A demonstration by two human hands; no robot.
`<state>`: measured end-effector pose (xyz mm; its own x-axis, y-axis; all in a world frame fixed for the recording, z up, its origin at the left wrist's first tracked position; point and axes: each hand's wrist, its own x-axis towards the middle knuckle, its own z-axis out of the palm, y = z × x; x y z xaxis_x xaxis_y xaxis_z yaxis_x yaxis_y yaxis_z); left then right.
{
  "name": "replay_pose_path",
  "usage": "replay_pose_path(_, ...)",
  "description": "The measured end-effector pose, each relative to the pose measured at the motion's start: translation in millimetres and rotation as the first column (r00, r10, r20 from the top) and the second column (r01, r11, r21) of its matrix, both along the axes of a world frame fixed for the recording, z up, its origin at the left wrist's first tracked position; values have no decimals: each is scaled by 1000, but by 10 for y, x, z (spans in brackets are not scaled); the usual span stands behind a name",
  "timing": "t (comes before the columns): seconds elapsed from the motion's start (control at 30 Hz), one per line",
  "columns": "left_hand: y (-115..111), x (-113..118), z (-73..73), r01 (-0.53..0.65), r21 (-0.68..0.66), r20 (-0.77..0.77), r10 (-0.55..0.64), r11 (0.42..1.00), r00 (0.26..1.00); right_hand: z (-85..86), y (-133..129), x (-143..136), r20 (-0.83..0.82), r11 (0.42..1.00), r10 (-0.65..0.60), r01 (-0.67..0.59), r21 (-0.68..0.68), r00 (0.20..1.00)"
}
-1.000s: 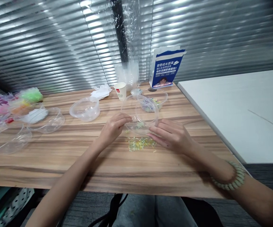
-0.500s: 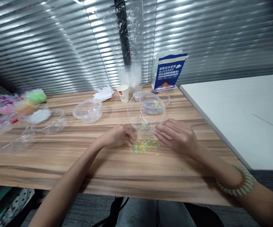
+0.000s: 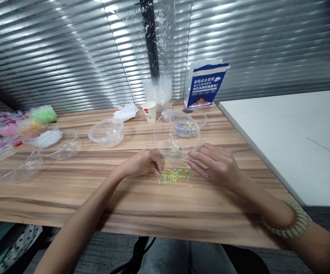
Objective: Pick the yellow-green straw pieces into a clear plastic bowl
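A clear plastic bowl (image 3: pixel 160 135) is tilted above the table, with a little pale green material inside. My right hand (image 3: pixel 217 163) grips its near right rim between thumb and fingers. Below the bowl lies a loose pile of short yellow and green bits (image 3: pixel 173 176), some in or on what looks like clear plastic film. My left hand (image 3: pixel 144 163) is closed at the left edge of this pile, fingers pinched together; what they hold is hidden. Through the bowl shows a round container of multicoloured bits (image 3: pixel 185 129).
A paper cup (image 3: pixel 150 112), crumpled tissue (image 3: pixel 125 112) and a blue-and-white bag (image 3: pixel 206 86) stand along the back. Another clear bowl (image 3: pixel 107 133) sits to the left. Farther left are clear containers (image 3: pixel 71 146) and colourful packets (image 3: pixel 43 114). A white table (image 3: pixel 290 140) adjoins at right.
My left hand has shifted slightly left along the edge of the pile. The right hand and the tilted bowl stay almost where they were.
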<state>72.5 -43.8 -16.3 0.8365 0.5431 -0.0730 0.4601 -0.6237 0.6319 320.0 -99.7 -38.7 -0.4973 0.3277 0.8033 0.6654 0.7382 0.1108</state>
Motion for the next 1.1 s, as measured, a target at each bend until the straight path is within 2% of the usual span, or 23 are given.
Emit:
replay_pose_path(0.43,-14,39,-60,-60,91,39,56,994,998,-11,14,16,-3,1000,2,-2,-20,1000)
replay_pose_path(0.6,-31,49,-43,-109,81,72,103,991,992,1,7,14,-2,1000,-11,11,-14,1000)
replay_pose_path(0.67,-35,48,-15,-117,8,107,116,993,987,11,5,13,-5,1000,-5,5,-6,1000)
replay_pose_path(0.73,-47,51,16,-96,-127,172,117,987,978,19,4,12,-5,1000,-3,3,-8,1000)
replay_pose_path(0.83,-85,73,58,-73,-343,286,178,936,941,22,3,12,-14,1000,6,-6,-17,1000)
replay_pose_path(0.9,-113,94,76,-78,-442,334,245,893,910,18,1,9,-18,1000,19,-19,-14,1000)
replay_pose_path(1.0,-132,117,75,-74,-516,376,303,853,876,3,-1,-1,-9,999,42,-42,-10,999)
replay_pose_path(1.1,-119,121,44,-85,-529,401,337,844,852,-21,-2,-15,-16,997,79,-80,-21,997)
